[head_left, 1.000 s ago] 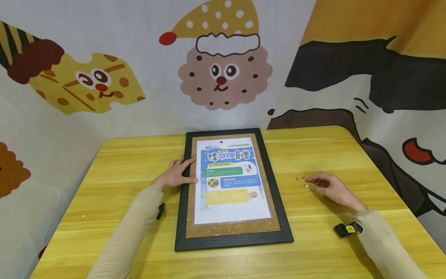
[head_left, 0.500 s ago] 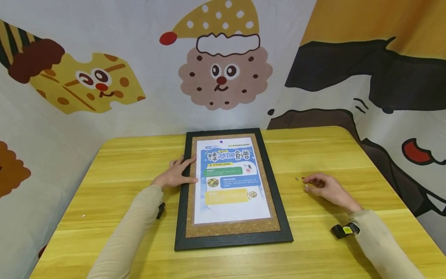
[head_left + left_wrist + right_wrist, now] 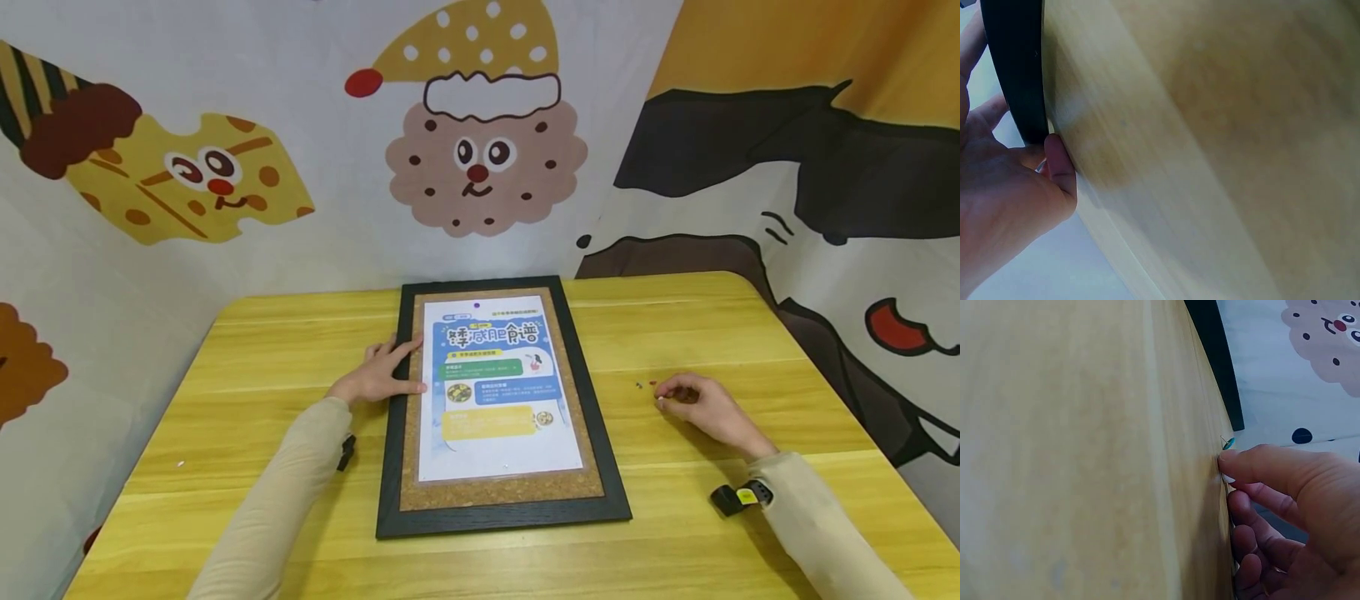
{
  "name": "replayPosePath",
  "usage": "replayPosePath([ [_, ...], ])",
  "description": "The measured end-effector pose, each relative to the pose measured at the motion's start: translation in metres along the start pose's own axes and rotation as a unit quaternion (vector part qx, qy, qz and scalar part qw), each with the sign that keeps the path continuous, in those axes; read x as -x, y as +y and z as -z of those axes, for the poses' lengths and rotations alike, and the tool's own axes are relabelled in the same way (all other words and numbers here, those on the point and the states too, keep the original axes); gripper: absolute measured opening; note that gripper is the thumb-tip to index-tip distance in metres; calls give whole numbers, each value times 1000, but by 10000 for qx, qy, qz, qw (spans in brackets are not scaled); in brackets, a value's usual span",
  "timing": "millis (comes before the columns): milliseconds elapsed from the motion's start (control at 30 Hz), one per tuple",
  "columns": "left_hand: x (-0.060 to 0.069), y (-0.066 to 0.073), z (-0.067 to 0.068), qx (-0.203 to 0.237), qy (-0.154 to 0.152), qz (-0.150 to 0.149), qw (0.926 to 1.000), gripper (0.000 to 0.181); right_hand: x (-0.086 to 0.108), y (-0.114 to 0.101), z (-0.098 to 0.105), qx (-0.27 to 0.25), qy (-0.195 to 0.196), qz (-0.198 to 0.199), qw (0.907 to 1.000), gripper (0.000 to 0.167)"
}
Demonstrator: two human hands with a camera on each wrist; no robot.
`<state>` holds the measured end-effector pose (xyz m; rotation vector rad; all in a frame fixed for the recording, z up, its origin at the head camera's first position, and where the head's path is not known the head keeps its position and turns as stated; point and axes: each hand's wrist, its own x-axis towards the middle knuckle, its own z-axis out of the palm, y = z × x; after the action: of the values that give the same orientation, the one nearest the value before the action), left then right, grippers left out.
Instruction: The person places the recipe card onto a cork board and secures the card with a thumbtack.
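Observation:
A cork board in a black frame [image 3: 392,500] lies on the table, bearing a printed poster [image 3: 495,457]. Near the poster's top edge sits a purple thumbtack [image 3: 477,306]. My left hand [image 3: 375,379] rests over the frame's left side, thumb and forefinger stretched across it to the poster. To the right of the board, my right hand [image 3: 708,408] pinches a white thumbtack [image 3: 1229,479] between thumb and forefinger, close to the tabletop. Just beyond those fingertips lie a red thumbtack [image 3: 653,382] and a teal thumbtack [image 3: 1229,444], its pin pointing up.
A small white piece [image 3: 180,463] lies on the wooden table [image 3: 300,517] at the left. Behind the table hangs a cloth [image 3: 322,167] printed with cartoon figures. A black band [image 3: 738,497] is strapped to my right wrist.
My right fingers have closed in on the white thumbtack, and that hand has shifted slightly left. The left hand and the board stay put.

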<state>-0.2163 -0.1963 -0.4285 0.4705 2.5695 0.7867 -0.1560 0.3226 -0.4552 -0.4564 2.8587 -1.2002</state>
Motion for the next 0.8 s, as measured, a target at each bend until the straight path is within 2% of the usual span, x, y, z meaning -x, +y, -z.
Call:
replayPosePath([
  [333,1,1,1,32,-40,14,10000,91,-3,-2,1,-178,49,-147,9997,11],
  [467,2,0,1,37,-61,40,10000,91,-7,-5,0,-192,43,-55,9998,11],
  [633,1,0,0,11,-62,53,10000,91,-14,-12,-3,-398,-125,108,9991,12],
  [800,1,-1,0,30,-69,74,9999,91,-23,-17,-10,-719,-280,111,9970,13],
])
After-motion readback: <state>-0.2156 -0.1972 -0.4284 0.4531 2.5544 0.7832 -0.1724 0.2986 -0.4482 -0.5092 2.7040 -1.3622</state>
